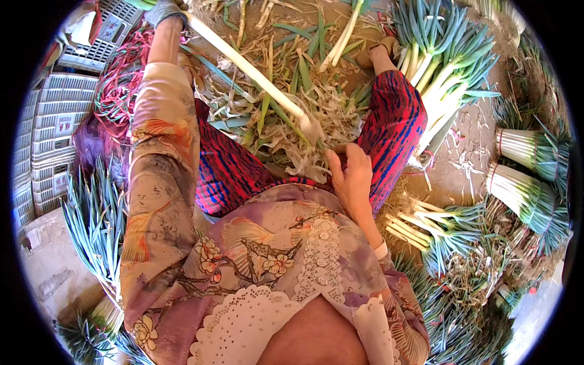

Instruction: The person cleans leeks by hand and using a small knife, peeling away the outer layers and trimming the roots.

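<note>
My left hand point(165, 13), in a grey glove, is at the top left, closed around a long Welsh onion point(246, 66). The onion's white shaft slants down to the right across my lap, and its green leaves run out past the top edge. Its lower end, with loose papery skin point(314, 133) about it, lies just above my right hand point(353, 175). That hand is bare and half curled near my right thigh. Whether its fingertips pinch a bit of skin cannot be made out. Peeled skins and leaf scraps point(292, 157) are heaped between my legs.
Trimmed Welsh onions point(438, 91) lie in a pile beside my right leg, smaller ones point(424, 228) below. Tied bundles point(524, 191) line the far right. At left stand plastic crates point(64, 132), a tangle of red and green ties point(121, 86) and upright onion leaves point(98, 223).
</note>
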`<state>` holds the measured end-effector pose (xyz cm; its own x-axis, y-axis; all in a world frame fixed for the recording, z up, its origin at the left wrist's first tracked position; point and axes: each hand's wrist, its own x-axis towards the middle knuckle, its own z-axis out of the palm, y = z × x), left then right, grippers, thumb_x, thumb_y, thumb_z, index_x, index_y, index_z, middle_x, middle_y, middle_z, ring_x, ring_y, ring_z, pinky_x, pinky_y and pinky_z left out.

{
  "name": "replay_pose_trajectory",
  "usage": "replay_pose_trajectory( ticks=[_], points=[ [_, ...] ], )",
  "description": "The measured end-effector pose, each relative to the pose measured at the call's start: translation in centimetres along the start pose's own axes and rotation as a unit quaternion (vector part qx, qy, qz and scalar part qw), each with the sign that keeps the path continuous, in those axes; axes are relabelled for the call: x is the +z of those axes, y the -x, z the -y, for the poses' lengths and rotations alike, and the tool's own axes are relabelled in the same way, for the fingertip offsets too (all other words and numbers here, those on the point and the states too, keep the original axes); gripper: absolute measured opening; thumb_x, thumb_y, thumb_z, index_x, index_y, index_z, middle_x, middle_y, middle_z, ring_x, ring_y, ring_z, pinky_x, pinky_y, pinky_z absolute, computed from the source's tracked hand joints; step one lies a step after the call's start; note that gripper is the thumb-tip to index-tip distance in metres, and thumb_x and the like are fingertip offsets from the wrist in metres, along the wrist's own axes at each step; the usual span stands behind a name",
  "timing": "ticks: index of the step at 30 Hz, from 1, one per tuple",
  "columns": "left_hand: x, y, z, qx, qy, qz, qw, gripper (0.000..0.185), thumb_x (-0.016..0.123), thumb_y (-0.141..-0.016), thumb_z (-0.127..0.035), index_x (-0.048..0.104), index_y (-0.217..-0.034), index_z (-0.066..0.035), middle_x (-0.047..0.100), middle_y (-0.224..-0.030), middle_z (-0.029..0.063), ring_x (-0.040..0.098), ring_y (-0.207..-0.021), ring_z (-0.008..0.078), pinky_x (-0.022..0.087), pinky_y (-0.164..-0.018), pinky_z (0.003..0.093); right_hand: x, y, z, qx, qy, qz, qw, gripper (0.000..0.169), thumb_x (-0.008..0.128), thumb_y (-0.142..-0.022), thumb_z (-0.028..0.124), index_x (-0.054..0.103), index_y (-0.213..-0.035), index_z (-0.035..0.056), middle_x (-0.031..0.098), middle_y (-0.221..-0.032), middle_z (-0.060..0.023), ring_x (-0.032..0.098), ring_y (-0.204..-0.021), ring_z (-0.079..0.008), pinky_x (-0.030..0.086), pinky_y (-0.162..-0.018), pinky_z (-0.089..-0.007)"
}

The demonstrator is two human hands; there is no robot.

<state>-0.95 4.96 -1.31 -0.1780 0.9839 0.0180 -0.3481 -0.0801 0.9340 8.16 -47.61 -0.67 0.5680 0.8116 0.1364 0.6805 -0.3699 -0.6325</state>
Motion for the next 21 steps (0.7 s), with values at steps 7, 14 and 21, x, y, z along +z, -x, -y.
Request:
replay_pose_trajectory(
  ticks=[7, 14, 21],
  points=[
    [-0.8, -1.6, 2.6, -0.006, -0.111, -0.01, 0.994, 0.025, 0.065, -0.081, -0.02, 0.053, -0.095, -0.003, 0.059, -0.07, 0.0136, 0.059, -0.057, 0.0246, 0.05, -0.049, 0.0406, 2.9, -3.8, 0.9, -0.166, 0.149, -0.025, 0.974, 0.02, 0.065, -0.077, 0.02, 0.051, -0.074, 0.0063, 0.051, -0.067, -0.0094, 0.051, -0.067, -0.0272, 0.036, -0.065, -0.0374],
    [2.1, 3.7, 1.6, -0.127, 0.004, 0.02, 0.992, 0.019, 0.058, -0.083, -0.01, 0.047, -0.097, -0.004, 0.056, -0.062, 0.0137, 0.046, -0.039, 0.0193, 0.037, -0.033, 0.0321, 0.2, -0.5, 2.6, -0.215, -0.095, 0.081, 0.969, 0.02, 0.063, -0.078, 0.01, 0.046, -0.068, 0.0047, 0.043, -0.061, -0.0111, 0.046, -0.059, -0.0306, 0.036, -0.055, -0.0385],
    [-0.1, 5.5, 5.1, -0.13, -0.014, 0.127, 0.983, 0.018, 0.058, -0.083, -0.018, 0.059, -0.097, -0.007, 0.063, -0.077, 0.0091, 0.059, -0.06, 0.0196, 0.047, -0.048, 0.0337, -2.3, 0.5, 3.7, -0.026, -0.295, 0.048, 0.954, 0.018, 0.061, -0.085, 0.009, 0.047, -0.075, 0.0021, 0.043, -0.056, -0.0057, 0.041, -0.048, -0.0147, 0.034, -0.045, -0.0273]
  ],
)
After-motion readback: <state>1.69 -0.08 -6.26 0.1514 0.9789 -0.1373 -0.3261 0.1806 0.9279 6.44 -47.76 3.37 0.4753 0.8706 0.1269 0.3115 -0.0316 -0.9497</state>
